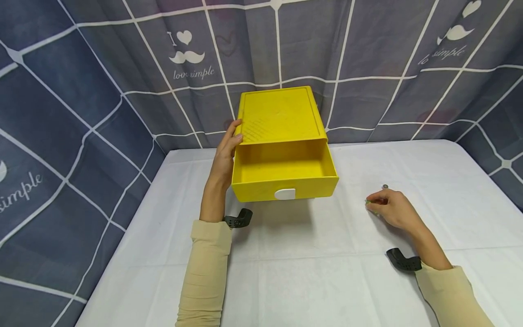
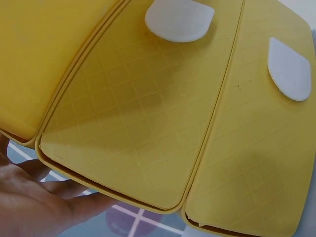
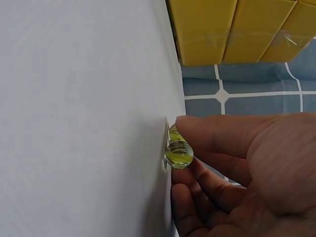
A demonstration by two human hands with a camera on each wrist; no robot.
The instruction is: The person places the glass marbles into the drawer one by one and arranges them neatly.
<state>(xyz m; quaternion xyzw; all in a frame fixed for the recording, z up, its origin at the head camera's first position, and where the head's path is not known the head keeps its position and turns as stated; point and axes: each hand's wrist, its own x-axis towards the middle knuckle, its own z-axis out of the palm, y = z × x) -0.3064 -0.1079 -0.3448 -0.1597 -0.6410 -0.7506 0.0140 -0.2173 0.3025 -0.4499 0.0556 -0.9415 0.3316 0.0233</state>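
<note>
A yellow drawer cabinet [image 1: 282, 116] stands on the table with its top drawer [image 1: 286, 193] pulled out, the yellow inside showing. My left hand [image 1: 222, 159] rests against the cabinet's left side, fingers reaching along it in the left wrist view. White tabs mark the lower drawers, including a middle drawer front [image 2: 138, 108]. Over to the right, my right hand [image 1: 394, 209] is low at the tabletop, thumb and fingers pinching a clear marble [image 3: 175, 133] with yellow-green swirls. A second such marble [image 3: 179, 155] sits right beside it. Beyond the knuckles lies a greyish marble [image 1: 385, 186].
White cloth [image 1: 294, 272] covers the table. A grey-blue curtain [image 1: 367, 54] with white lines hangs close behind the cabinet, and another curtain side [image 1: 61, 136] runs along the left. Black wrist camera mounts stick out from both wrists.
</note>
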